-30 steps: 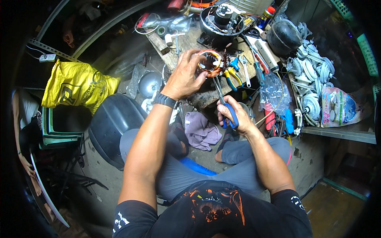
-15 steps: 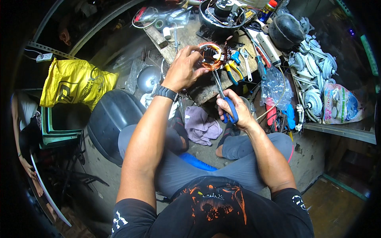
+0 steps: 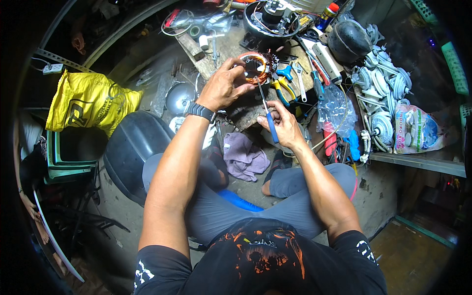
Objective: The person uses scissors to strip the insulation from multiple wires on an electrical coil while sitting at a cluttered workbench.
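My left hand point(image 3: 223, 86) is closed on the near left side of a copper wire coil point(image 3: 267, 68). The coil looks like a motor winding, with orange and white wires round its ring. In my right hand point(image 3: 286, 127) is a pair of scissors point(image 3: 272, 127) with blue handles. They are turned edge-on, and their blades point up to the coil's near rim. Whether the blades touch the wire I cannot tell. To the right of the coil lie yellow-and-black pliers point(image 3: 283, 90), a blue T-shaped tool point(image 3: 285, 72) and an adjustable wrench point(image 3: 299, 81).
A round motor housing point(image 3: 270, 22) stands behind the coil on the wooden board point(image 3: 231, 44). White plastic parts point(image 3: 386, 83) pile up at right. A metal bowl point(image 3: 178, 98) and a black tub point(image 3: 132, 152) are at left. A purple cloth point(image 3: 244, 156) lies between my feet.
The scissors have turned from showing their open loops to edge-on, their handles shifting a little left and up. My left hand keeps its hold on the coil. The whole view has shifted slightly.
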A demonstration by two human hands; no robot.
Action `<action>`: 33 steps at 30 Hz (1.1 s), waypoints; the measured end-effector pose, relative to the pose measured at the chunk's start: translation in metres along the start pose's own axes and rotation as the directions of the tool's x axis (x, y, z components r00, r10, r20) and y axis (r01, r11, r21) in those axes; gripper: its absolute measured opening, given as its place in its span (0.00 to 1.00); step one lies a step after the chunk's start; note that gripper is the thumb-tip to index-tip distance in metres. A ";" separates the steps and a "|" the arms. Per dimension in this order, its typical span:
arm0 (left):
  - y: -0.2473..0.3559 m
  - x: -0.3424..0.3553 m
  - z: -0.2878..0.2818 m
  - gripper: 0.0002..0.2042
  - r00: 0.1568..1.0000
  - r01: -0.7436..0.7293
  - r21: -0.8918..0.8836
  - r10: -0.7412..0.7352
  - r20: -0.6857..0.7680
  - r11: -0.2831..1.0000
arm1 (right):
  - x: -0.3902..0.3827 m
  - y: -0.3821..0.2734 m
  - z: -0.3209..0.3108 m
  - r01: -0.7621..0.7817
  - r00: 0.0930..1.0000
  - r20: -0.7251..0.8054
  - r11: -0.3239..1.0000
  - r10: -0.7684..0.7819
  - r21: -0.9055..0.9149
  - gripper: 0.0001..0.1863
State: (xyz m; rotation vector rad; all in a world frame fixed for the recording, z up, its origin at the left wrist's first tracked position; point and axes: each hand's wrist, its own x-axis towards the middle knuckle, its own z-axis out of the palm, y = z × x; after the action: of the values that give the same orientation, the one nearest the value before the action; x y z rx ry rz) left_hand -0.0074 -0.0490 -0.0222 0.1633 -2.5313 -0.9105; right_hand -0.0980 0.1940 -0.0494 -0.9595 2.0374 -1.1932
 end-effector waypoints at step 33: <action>0.037 0.000 0.030 0.09 0.977 0.055 0.186 -0.014 -0.214 0.981 | 0.012 -0.029 -0.036 0.036 0.978 -0.204 0.999 -0.038 -0.012 0.32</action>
State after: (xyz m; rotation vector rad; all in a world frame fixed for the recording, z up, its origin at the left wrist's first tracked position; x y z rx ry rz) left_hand -0.0193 -0.0030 -0.0196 0.3463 -2.4185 -0.6238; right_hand -0.1236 0.1915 -0.0092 -0.9143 2.1926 -1.3529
